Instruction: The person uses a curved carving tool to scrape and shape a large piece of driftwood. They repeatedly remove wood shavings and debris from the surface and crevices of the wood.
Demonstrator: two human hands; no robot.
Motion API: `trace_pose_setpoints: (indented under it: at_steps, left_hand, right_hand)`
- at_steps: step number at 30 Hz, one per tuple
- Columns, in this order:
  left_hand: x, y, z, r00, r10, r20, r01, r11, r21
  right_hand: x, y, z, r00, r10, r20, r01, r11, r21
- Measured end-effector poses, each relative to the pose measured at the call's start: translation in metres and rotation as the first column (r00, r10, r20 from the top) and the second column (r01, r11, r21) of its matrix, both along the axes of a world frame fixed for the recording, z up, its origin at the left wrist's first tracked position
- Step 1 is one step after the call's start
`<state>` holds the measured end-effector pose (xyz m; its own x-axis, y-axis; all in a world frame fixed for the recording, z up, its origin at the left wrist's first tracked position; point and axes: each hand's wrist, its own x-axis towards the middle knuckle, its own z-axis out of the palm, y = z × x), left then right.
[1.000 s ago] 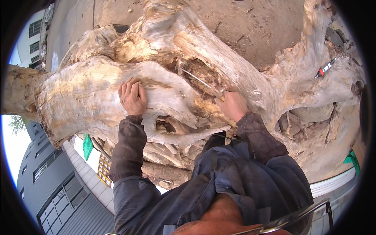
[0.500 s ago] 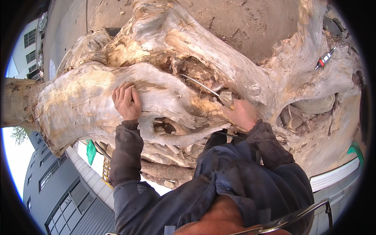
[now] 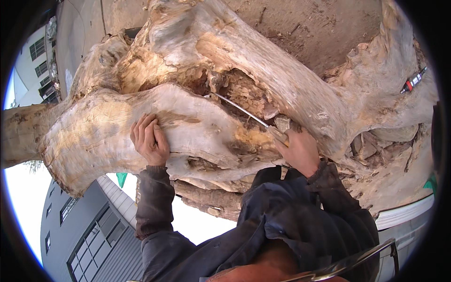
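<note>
A large bare, pale tree trunk (image 3: 188,117) with twisted limbs stretches across in front of me. My right hand (image 3: 300,149) is closed around the wooden handle of a tool with a long thin metal shaft (image 3: 242,110). Its tip reaches up and left into a rough brown hollow (image 3: 242,89) between two limbs; I cannot make out the tip's exact shape. Beside the handle, a pale chunk (image 3: 282,123) sits at the hollow's edge. My left hand (image 3: 150,141) rests on the smooth trunk to the left, fingers bent against the wood and thumb apart, holding nothing.
A red and black hand tool (image 3: 413,81) with a silver end lies on the wood at the far right. Loose wood bits dot the brown ground (image 3: 310,33) beyond. Lower left stands a grey building (image 3: 94,230). Several stones (image 3: 369,145) are lodged among the right-hand roots.
My view has shifted a little. The tool in my right hand has tilted, its handle lower and more of the shaft showing, its tip still in the hollow. My left hand stays on the trunk.
</note>
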<state>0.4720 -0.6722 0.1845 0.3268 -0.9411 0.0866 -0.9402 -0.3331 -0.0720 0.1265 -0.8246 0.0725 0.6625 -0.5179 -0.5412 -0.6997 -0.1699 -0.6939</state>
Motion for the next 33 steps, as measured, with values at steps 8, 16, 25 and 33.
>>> trace_pose_setpoints:
  at_steps: [8, 16, 25, 33]
  left_hand:
    - [-0.001, -0.001, 0.001, 1.000, 0.025, -0.005, -0.025, 0.997, 0.072]
    - [0.000, -0.006, 0.002, 1.000, 0.011, 0.014, -0.012, 0.995, 0.097]
    - [0.000, -0.005, -0.001, 0.999, 0.038, 0.002, -0.038, 0.990, 0.136]
    - [-0.001, -0.006, -0.001, 0.999, 0.047, 0.012, -0.049, 0.987, 0.154]
  right_hand:
    - [0.012, -0.001, -0.017, 1.000, 0.025, -0.008, -0.025, 1.000, -0.001]
    - [0.018, -0.013, -0.020, 0.997, 0.072, -0.002, -0.071, 0.987, 0.145]
    - [0.011, -0.030, -0.038, 0.998, 0.058, 0.003, -0.057, 0.957, 0.284]
    - [0.020, -0.033, -0.047, 0.997, 0.068, 0.024, -0.072, 0.955, 0.287]
